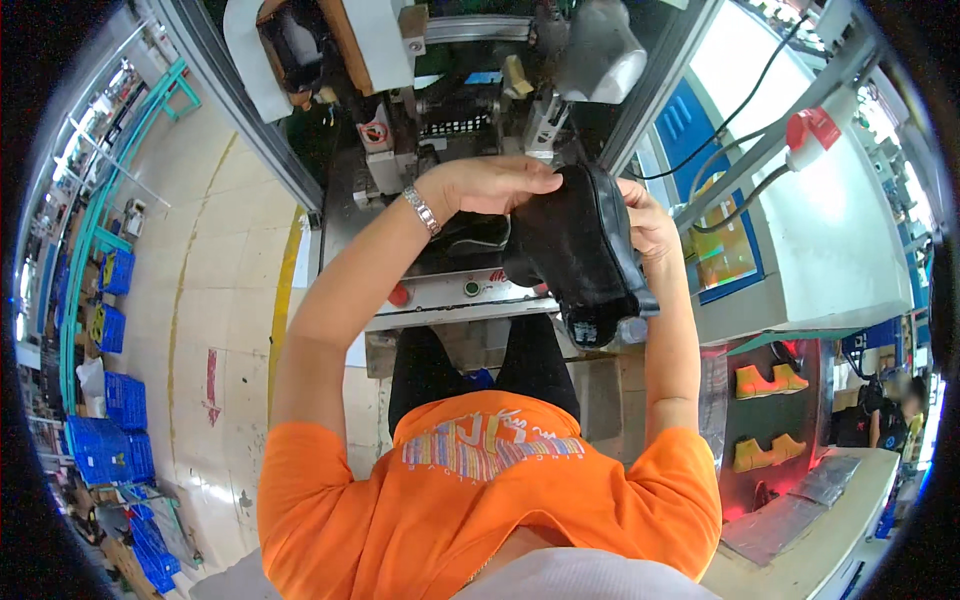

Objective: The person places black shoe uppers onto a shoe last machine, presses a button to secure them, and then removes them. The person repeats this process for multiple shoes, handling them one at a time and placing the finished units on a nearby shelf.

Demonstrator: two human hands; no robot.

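A black leather boot upper [575, 240] is held up in front of the machine, its toe end hanging down toward me. My left hand [490, 186], with a metal watch on its wrist, grips the upper's left edge near the top, thumb and fingers closed on it. On the far side, my right hand [648, 222] is wrapped round the right edge; some of its fingers are hidden behind the leather. Another black shoe piece [475, 236] lies on the machine bed, partly covered by my left wrist and the boot upper.
The machine front panel [440, 310] carries a green button [472, 288] and a red button [400, 295]. Metal forms [605, 55] hang above. At right are a white cabinet [830, 250] and yellow shoes [770, 380] on a conveyor; blue crates [110, 450] stand left. A co-worker [885, 420] is far right.
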